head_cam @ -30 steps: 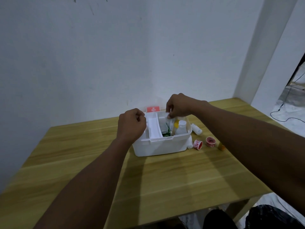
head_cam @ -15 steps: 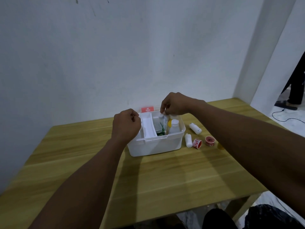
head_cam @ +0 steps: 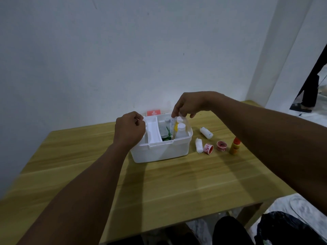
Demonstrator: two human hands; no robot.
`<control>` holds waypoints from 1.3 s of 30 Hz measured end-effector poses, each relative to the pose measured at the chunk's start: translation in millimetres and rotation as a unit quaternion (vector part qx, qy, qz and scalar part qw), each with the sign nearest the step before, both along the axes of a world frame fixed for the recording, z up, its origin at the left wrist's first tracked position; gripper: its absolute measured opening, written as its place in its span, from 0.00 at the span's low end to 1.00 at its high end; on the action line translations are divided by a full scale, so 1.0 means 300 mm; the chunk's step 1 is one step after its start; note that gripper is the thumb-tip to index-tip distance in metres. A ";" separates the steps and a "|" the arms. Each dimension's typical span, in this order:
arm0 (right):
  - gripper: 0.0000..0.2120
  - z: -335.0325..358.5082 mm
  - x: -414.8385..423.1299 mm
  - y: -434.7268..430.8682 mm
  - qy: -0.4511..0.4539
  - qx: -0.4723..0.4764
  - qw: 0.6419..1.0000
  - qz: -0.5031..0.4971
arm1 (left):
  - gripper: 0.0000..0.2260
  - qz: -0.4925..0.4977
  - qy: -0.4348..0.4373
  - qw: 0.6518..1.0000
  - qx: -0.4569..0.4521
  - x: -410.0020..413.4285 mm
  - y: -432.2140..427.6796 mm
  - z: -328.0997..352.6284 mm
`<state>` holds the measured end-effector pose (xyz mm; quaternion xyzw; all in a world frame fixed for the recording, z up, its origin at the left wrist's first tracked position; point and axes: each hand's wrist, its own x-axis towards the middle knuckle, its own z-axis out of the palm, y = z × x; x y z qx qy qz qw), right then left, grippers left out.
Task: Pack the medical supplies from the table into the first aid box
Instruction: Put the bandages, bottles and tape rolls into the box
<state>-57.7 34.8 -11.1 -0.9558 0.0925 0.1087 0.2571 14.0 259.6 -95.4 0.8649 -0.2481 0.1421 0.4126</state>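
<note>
A white first aid box [head_cam: 159, 151] stands open at the back middle of the wooden table [head_cam: 159, 183], with bottles and a green packet inside. My left hand [head_cam: 129, 129] is curled into a fist at the box's left rim; whether it grips anything I cannot tell. My right hand [head_cam: 187, 105] hovers over the box's right compartment and pinches the top of a clear packet [head_cam: 172, 127] that stands in the box. To the right of the box lie a white bottle [head_cam: 206, 132], a gauze roll [head_cam: 199, 145], two red tape rolls [head_cam: 208, 148] [head_cam: 221, 146] and a small yellow bottle [head_cam: 235, 145].
A red-and-white first aid label [head_cam: 153, 112] shows behind the box against the white wall. Someone's dark-clothed leg [head_cam: 311, 85] stands at the far right beyond the table. A black bag [head_cam: 286, 228] sits on the floor at the table's right front corner.
The view has shifted, so the box sits further left and the yellow bottle has come into sight. My right hand has lifted slightly over the right compartment, holding the clear packet. My left hand stays at the left rim.
</note>
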 end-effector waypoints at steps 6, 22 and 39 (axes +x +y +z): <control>0.20 0.001 -0.006 0.035 0.020 -0.040 0.999 0.014 | 0.10 0.002 -0.008 1.000 -0.006 -0.009 0.003 -0.001; 0.12 0.025 -0.282 -0.134 0.031 -0.077 0.990 -0.112 | 0.10 -0.072 -0.028 0.996 0.038 -0.144 -0.066 0.043; 0.09 -0.152 -0.432 -0.160 0.071 -0.139 0.966 -0.207 | 0.10 -0.050 -0.050 0.993 0.094 -0.186 0.010 -0.030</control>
